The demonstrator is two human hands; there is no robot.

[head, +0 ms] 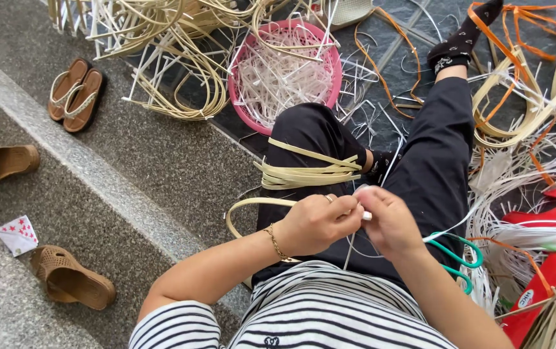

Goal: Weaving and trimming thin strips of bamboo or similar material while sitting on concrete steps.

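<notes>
- Both hands met over the lap: the left hand [317,223] and right hand [389,221] were pressed together, fingers pinching a thin white strip [363,212] between them.
- Work looked barely begun; no woven piece showed in the hands, only that single strip.
- A bundle of cream strips [307,171] lay across the left knee, untouched.
- Farther off, the pink basket [239,110] sat full of white offcuts.
- Green-handled scissors [462,258] rested by the right thigh, near the forearm.
</notes>
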